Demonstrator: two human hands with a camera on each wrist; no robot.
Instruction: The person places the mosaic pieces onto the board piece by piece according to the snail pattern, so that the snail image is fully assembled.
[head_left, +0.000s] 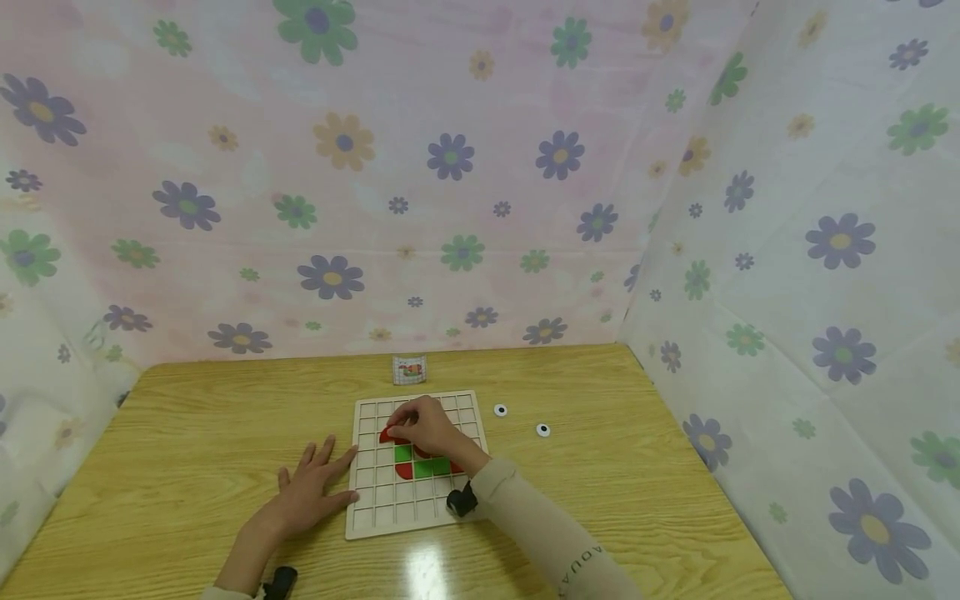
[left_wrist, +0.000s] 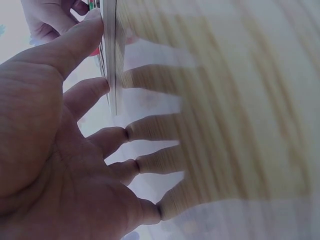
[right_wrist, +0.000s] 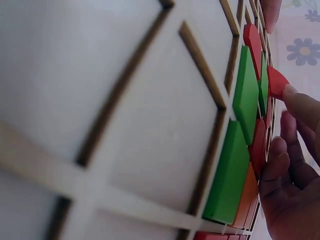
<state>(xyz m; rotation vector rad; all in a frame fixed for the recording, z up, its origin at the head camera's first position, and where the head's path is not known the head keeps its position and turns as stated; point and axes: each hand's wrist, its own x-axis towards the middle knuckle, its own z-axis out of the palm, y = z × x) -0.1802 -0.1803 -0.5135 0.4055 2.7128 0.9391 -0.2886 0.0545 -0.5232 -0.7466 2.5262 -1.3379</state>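
A square wooden grid board (head_left: 375,518) lies on the table, with red, green and orange pieces set in its middle cells. Over the board my right hand (head_left: 426,427) pinches a red quarter-round piece (right_wrist: 277,83) between thumb and finger. Below it are green blocks (right_wrist: 230,172) and a red piece (head_left: 405,471). Part of the pattern is hidden under the right hand. My left hand (head_left: 303,496) rests flat on the table, fingers spread, its thumb and forefinger touching the board's left edge.
A small picture card (head_left: 409,370) with a coloured pattern on a grid stands behind the board. To the right of the board lie two round eye pieces (head_left: 501,410). The wooden table (head_left: 600,517) meets a flowered cloth (head_left: 510,250) at its back and right.
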